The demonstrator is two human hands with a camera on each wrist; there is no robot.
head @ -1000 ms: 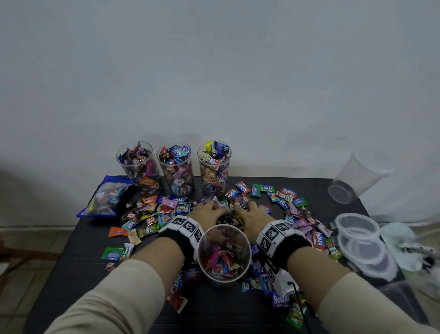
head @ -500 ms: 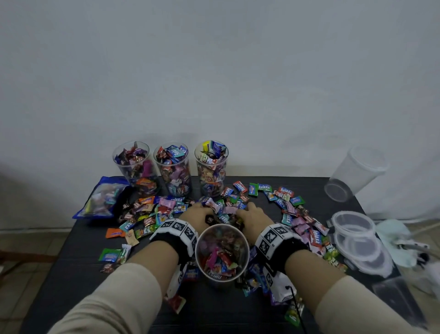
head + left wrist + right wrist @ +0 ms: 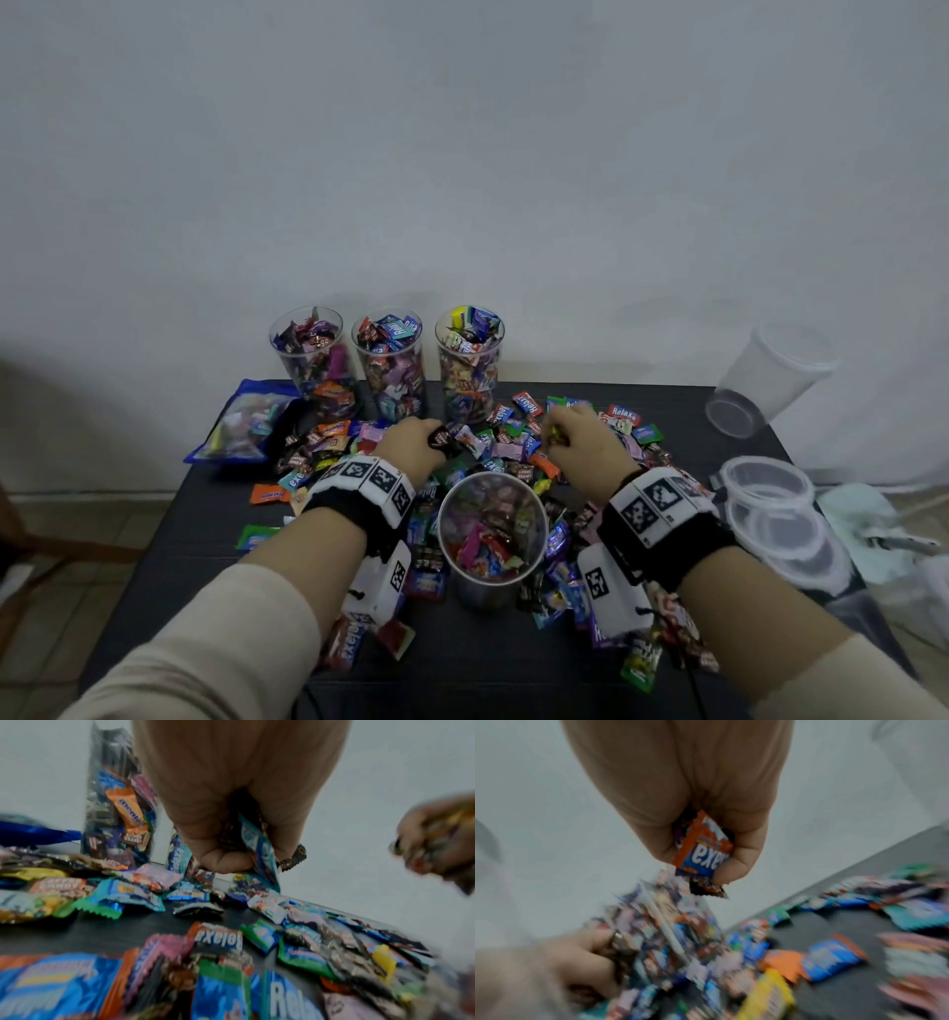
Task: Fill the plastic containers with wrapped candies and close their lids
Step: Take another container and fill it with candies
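Observation:
A clear plastic container [image 3: 490, 539], partly filled with wrapped candies, stands near me on the black table [image 3: 215, 560]. Loose wrapped candies [image 3: 513, 447] lie scattered around and behind it. My left hand [image 3: 413, 444] is lifted above the pile and grips a fistful of candies [image 3: 257, 841], a blue wrapper among them. My right hand [image 3: 580, 442] is raised to the right of it and grips candies [image 3: 703, 850], an orange-and-blue Relaxa wrapper showing. Three full containers [image 3: 390, 360] without lids stand in a row at the back.
A blue candy bag [image 3: 241, 421] lies at the back left. An empty container [image 3: 770, 380] leans at the back right corner. Clear lids [image 3: 770, 493] are stacked along the right edge. The wall rises right behind the table.
Both hands were flat on the candy pile behind the container; they have closed on handfuls of candies and lifted off the table, moving apart.

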